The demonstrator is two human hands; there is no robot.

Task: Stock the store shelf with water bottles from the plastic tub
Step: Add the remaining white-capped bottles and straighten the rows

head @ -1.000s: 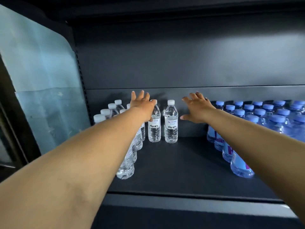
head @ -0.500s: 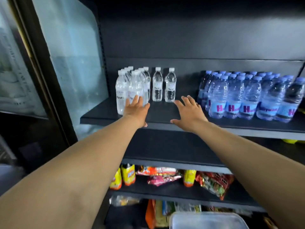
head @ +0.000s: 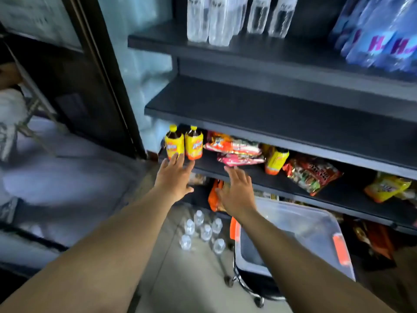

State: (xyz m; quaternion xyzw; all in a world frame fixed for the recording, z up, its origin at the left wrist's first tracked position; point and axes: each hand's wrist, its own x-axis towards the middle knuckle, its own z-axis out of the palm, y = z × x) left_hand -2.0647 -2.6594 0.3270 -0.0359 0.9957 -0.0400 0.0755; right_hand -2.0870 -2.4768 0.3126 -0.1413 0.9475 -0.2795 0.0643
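Clear water bottles (head: 208, 21) stand at the left of the top dark shelf (head: 259, 50), with blue-labelled bottles (head: 381, 35) to their right. Several more small clear bottles (head: 203, 231) stand on the floor below. A clear plastic tub (head: 316, 224) with orange latches sits on a wheeled stool at lower right; its inside looks dark. My left hand (head: 173, 179) is empty with fingers spread, in front of the snack shelf. My right hand (head: 237, 190), also empty and spread, hovers above the tub's left edge.
A bare dark shelf (head: 270, 114) lies under the water shelf. Below it are yellow drink bottles (head: 184, 143) and snack packets (head: 311, 172). A dark door frame (head: 101, 75) stands at left. The stool's wheeled base (head: 243, 283) rests on the tiled floor.
Both hands have come down from the water shelf, empty, to the level of the snack shelf. The view has tilted down, so the tub and the floor bottles now show.
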